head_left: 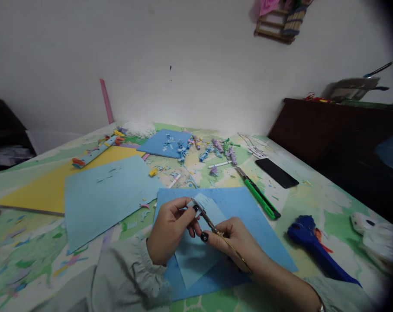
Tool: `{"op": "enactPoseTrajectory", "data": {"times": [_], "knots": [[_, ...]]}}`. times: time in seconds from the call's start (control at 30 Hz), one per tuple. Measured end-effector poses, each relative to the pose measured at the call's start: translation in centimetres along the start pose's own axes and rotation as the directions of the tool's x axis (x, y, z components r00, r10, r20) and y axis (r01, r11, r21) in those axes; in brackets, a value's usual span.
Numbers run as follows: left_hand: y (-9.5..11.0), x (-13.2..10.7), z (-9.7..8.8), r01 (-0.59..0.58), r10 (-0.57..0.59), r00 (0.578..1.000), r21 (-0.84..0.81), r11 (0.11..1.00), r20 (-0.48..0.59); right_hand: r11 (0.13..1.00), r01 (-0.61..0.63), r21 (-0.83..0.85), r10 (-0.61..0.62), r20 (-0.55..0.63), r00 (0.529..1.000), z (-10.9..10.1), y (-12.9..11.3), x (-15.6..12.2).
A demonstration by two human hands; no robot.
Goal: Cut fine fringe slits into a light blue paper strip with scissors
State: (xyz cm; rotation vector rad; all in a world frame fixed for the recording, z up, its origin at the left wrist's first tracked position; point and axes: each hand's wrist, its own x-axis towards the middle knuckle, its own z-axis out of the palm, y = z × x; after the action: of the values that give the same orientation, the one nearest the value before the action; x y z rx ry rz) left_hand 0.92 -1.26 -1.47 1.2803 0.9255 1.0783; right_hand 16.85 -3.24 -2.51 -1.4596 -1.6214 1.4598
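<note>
My right hand (pixel 237 240) is wrapped around gold-handled scissors (pixel 210 224), their blades pointing up and to the left. Between the thumb and fingers of my left hand (pixel 172 225) is a small light-blue foam piece (pixel 199 209), partly hidden by fingertips and blades. The blades lie against this piece, and whether they are parted is hard to make out. Beneath both hands a light-blue foam sheet (pixel 194 266) rests at an angle on a larger, darker blue sheet (pixel 264 242).
A green utility knife (pixel 262 197) and black phone (pixel 277 172) lie to the right, beyond a dark-blue tool (pixel 320 251). Left are a pale-blue sheet (pixel 112 195) and yellow sheet (pixel 37 190). Curled foam figures (pixel 206 152) and scraps lie toward the wall.
</note>
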Motion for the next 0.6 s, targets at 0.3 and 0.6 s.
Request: {"op": "enactPoseTrajectory", "data": {"times": [0.3, 0.6], "knots": [[-0.37, 0.13, -0.08, 0.009, -0.008, 1.0, -0.047, 0.999, 0.017, 1.0, 0.019, 0.002, -0.019, -0.022, 1.0, 0.15, 0.2, 0.02], [-0.38, 0.02, -0.04, -0.003, 0.002, 1.0, -0.068, 0.998, -0.019, 1.0, 0.017, -0.002, -0.017, -0.011, 1.0, 0.11, -0.14, -0.21]]}}
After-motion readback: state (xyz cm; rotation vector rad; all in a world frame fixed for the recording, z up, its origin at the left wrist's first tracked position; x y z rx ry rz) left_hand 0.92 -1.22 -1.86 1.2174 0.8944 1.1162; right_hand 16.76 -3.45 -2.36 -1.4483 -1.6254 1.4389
